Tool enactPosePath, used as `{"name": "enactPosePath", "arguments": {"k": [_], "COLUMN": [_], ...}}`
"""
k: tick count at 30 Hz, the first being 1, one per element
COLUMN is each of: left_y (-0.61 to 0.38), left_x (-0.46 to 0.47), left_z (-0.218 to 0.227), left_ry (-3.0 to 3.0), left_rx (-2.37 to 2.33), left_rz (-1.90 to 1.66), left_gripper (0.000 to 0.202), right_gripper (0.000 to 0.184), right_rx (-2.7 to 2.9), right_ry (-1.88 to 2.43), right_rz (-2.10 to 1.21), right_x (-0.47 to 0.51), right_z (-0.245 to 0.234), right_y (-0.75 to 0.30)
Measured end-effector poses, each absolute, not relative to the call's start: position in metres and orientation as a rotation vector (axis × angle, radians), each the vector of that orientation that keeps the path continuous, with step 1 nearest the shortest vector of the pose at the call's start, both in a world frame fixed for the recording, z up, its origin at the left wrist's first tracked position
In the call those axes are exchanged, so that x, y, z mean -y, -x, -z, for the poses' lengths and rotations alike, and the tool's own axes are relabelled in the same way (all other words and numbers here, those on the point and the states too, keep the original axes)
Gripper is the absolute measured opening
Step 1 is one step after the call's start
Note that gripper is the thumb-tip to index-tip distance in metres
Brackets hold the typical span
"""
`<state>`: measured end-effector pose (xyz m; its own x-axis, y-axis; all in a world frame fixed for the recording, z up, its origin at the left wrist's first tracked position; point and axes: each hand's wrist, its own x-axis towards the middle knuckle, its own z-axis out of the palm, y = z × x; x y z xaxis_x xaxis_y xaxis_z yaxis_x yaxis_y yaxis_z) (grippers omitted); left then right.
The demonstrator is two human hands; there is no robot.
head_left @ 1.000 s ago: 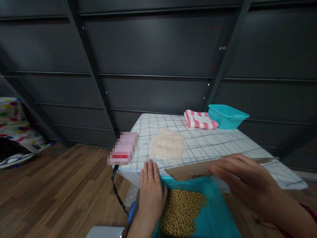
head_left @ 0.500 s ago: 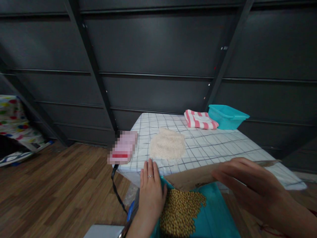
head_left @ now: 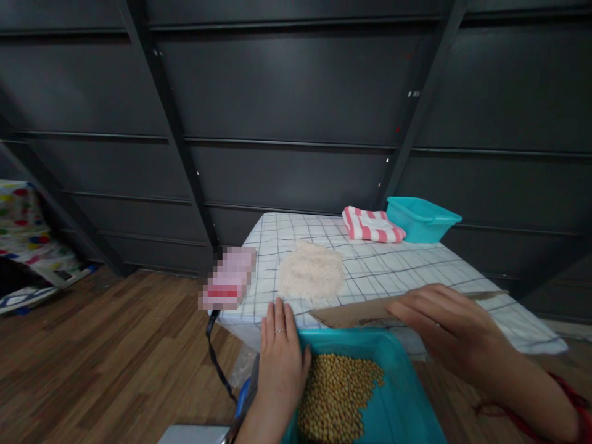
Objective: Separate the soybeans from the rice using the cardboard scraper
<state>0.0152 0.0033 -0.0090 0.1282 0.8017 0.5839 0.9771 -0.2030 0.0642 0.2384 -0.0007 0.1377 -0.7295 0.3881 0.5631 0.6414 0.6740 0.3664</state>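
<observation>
A turquoise plastic basin (head_left: pixel 402 394) sits at the table's near edge, with round yellow-brown soybeans (head_left: pixel 335 394) heaped in its left part. My left hand (head_left: pixel 280 364) lies along the basin's left rim, fingers stretched flat toward the table and thumb at the inner side. In my right hand (head_left: pixel 444 320) is a long flat strip of brown cardboard (head_left: pixel 356 312), held along the table edge just beyond the basin's far rim. Past the strip, a pale, grainy heap like rice (head_left: pixel 312 270) lies on the checked tablecloth (head_left: pixel 383 271).
At the table's back right are a folded pink-and-white striped towel (head_left: pixel 372 225) and a second turquoise basin (head_left: pixel 423 219). A blurred pink item (head_left: pixel 229 277) lies at the left edge, a black strap (head_left: pixel 213 354) hanging below. Dark wall panels (head_left: pixel 296 86) rise behind.
My right hand has lifted the cardboard strip up and slightly left, off the basin, so the far rim now shows. My left hand has stayed in place on the left rim.
</observation>
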Motion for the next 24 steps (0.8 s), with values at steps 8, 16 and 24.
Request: {"name": "enactPosePath", "arguments": {"k": [8, 16, 24], "left_y": [-0.018, -0.018, -0.019], "left_x": [-0.004, -0.003, -0.001], "left_z": [0.011, 0.008, 0.000], "left_ry": [2.043, 2.025, 1.989], "left_rx": [1.725, 1.662, 1.563], "left_rz": [0.738, 0.724, 0.659], "left_gripper": [0.068, 0.055, 0.049], "right_gripper": [0.034, 0.036, 0.031], "right_rx": [2.353, 2.331, 2.200], "right_ry": [0.711, 0.746, 0.879], "right_rz": [0.948, 0.901, 0.982], "right_x": [-0.046, -0.071, -0.103], "right_z": [-0.126, -0.148, -0.162], "right_y": [-0.226, -0.233, -0.251]}}
